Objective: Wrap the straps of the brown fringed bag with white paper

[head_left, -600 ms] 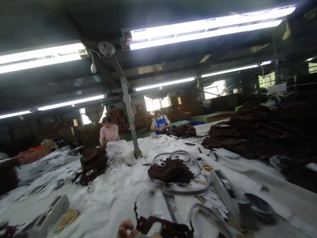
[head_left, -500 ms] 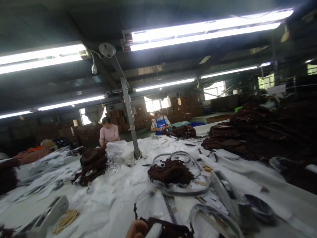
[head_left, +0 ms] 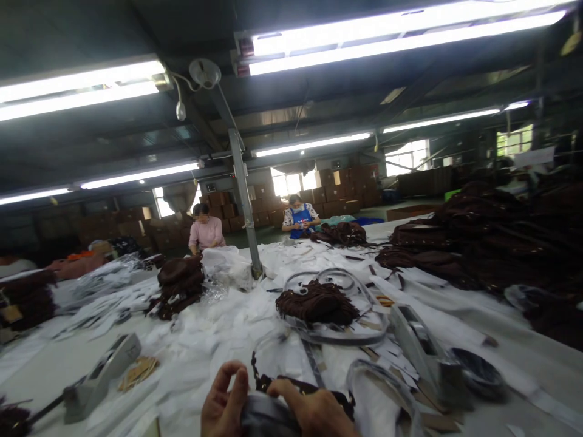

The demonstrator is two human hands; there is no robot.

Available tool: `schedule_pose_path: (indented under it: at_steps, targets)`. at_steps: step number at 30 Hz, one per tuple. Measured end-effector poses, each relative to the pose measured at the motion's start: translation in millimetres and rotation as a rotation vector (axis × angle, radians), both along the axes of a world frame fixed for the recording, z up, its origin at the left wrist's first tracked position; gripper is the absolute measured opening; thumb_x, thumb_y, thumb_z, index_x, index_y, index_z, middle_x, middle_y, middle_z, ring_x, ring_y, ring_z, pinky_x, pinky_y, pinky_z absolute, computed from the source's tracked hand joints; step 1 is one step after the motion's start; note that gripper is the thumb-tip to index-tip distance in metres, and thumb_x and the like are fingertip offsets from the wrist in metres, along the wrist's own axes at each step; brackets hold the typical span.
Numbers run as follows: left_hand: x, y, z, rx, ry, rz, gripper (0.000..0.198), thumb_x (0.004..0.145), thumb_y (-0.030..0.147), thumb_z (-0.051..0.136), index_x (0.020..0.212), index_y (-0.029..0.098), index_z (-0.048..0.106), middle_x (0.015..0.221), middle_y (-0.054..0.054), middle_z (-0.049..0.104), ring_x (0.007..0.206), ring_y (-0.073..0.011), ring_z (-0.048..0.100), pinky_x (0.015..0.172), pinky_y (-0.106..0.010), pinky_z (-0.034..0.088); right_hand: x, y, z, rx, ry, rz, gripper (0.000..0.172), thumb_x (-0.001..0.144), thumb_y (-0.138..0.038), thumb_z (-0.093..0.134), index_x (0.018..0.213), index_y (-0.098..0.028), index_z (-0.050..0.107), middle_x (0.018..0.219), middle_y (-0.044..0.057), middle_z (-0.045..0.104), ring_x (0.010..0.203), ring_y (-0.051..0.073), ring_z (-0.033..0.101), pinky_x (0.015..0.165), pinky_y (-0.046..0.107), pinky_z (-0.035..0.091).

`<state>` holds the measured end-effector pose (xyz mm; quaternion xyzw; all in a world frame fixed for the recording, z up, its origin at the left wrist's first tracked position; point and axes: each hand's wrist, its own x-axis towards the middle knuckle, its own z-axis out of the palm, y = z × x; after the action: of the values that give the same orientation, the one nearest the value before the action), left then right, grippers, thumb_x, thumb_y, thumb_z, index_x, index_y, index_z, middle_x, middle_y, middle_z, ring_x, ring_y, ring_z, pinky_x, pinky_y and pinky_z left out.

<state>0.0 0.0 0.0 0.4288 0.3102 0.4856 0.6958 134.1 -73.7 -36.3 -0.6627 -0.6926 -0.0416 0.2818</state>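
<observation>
At the bottom centre my left hand (head_left: pixel 224 397) is raised, thumb and fingertips pinched together; whatever is between them is too small to make out. My right hand (head_left: pixel 316 408) curls over a smooth grey bundle (head_left: pixel 266 416), perhaps thin wrapping, which is blurred and partly cut off by the lower edge. Just behind both hands lies a dark brown bag (head_left: pixel 298 385) with a dark strap end (head_left: pixel 254 364) standing up at its left. My right hand covers part of that bag.
A fringed brown bag (head_left: pixel 319 303) sits inside looped grey straps (head_left: pixel 339 337). Tape dispensers (head_left: pixel 423 352) (head_left: pixel 102 376) stand on either side. White sheets (head_left: pixel 218 352) cover much of the table. Brown bags (head_left: pixel 478 243) are heaped at right; two people work beyond a metal post (head_left: pixel 246 206).
My left hand has risen into fuller view, and my right hand has come in over the bundle. A white piece seen earlier by the fingers no longer shows. The view has shifted slightly.
</observation>
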Motion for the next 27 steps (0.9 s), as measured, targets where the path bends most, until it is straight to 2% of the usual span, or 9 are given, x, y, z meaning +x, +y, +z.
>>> schedule_pose_path:
  at_steps: [3, 6, 10, 14, 16, 18, 22, 24, 27]
  targets:
    - [12, -9, 0.4, -0.043, -0.097, 0.051, 0.053, 0.057, 0.057, 0.078, 0.082, 0.023, 0.048, 0.048, 0.011, 0.046, 0.035, -0.0045, 0.038, 0.036, -0.014, 0.032, -8, -13, 17.3, -0.019, 0.141, -0.016, 0.047, 0.085, -0.063, 0.046, 0.105, -0.022, 0.055, 0.068, 0.002, 0.069, 0.057, 0.018, 0.064, 0.048, 0.021, 0.034]
    - [17, -8, -5.9, 0.014, -0.083, -0.046, 0.048, 0.068, 0.062, 0.067, 0.087, 0.022, 0.048, 0.051, 0.010, 0.043, 0.038, -0.0051, 0.038, 0.039, -0.015, 0.030, -9, -21, 27.6, -0.094, 0.149, -0.027, 0.033, 0.094, -0.048, 0.038, 0.097, -0.020, 0.056, 0.066, 0.003, 0.068, 0.056, 0.017, 0.063, 0.048, 0.021, 0.033]
    - [6, 2, -6.7, 0.285, 0.199, -0.323, 0.061, 0.077, 0.072, 0.044, 0.098, 0.017, 0.059, 0.057, 0.004, 0.050, 0.047, -0.0096, 0.044, 0.044, -0.019, 0.033, -1, -25, 30.6, -0.178, -0.037, -0.071, 0.019, 0.088, -0.037, 0.053, 0.094, -0.020, 0.059, 0.070, 0.003, 0.069, 0.064, 0.020, 0.066, 0.050, 0.023, 0.031]
    - [-3, -1, 10.3, 0.538, 0.485, -0.485, 0.041, 0.073, 0.055, 0.066, 0.089, 0.017, 0.067, 0.066, -0.001, 0.061, 0.059, -0.0138, 0.053, 0.053, -0.021, 0.038, 2, -22, 30.7, -0.199, -0.089, 0.073, 0.013, 0.085, -0.031, 0.057, 0.090, -0.021, 0.063, 0.078, 0.003, 0.071, 0.067, 0.019, 0.065, 0.052, 0.024, 0.031]
    - [-1, -6, 16.5, 0.495, 0.439, -0.438, 0.035, 0.072, 0.050, 0.069, 0.081, 0.016, 0.066, 0.063, -0.001, 0.060, 0.055, -0.0119, 0.051, 0.050, -0.020, 0.036, 1, -21, 34.1, -0.171, -0.016, 0.104, 0.019, 0.084, -0.035, 0.058, 0.096, -0.021, 0.063, 0.083, 0.004, 0.071, 0.070, 0.019, 0.065, 0.055, 0.024, 0.032]
    - [4, -10, 16.6, 0.316, 0.254, -0.311, 0.039, 0.073, 0.055, 0.066, 0.076, 0.016, 0.060, 0.058, 0.002, 0.056, 0.048, -0.0090, 0.047, 0.045, -0.018, 0.034, 0, -21, 39.4, -0.170, 0.081, 0.055, 0.029, 0.080, -0.042, 0.063, 0.099, -0.020, 0.061, 0.081, 0.003, 0.071, 0.070, 0.020, 0.065, 0.055, 0.024, 0.031]
    - [16, -10, 0.7, -0.095, -0.039, -0.080, 0.049, 0.068, 0.064, 0.065, 0.086, 0.021, 0.051, 0.052, 0.007, 0.051, 0.043, -0.0090, 0.047, 0.043, -0.018, 0.035, -4, -25, 44.3, -0.179, 0.262, 0.006, 0.025, 0.085, -0.044, 0.055, 0.087, -0.020, 0.059, 0.070, 0.000, 0.067, 0.060, 0.015, 0.060, 0.051, 0.022, 0.030]
    - [19, -5, -8.5, -0.131, -0.027, -0.100, 0.052, 0.070, 0.068, 0.061, 0.091, 0.022, 0.050, 0.053, 0.007, 0.051, 0.044, -0.0100, 0.049, 0.044, -0.018, 0.035, -3, -26, 40.4, -0.183, 0.271, -0.022, 0.020, 0.088, -0.037, 0.049, 0.088, -0.019, 0.058, 0.071, 0.001, 0.067, 0.061, 0.015, 0.060, 0.052, 0.021, 0.031]
    - [15, 3, -13.0, 0.111, 0.188, -0.318, 0.058, 0.075, 0.073, 0.049, 0.090, 0.018, 0.058, 0.058, 0.001, 0.058, 0.049, -0.0126, 0.052, 0.046, -0.021, 0.037, 3, -28, 30.9, -0.284, 0.069, -0.106, 0.017, 0.079, -0.027, 0.058, 0.094, -0.018, 0.060, 0.075, 0.004, 0.070, 0.067, 0.020, 0.063, 0.053, 0.023, 0.031]
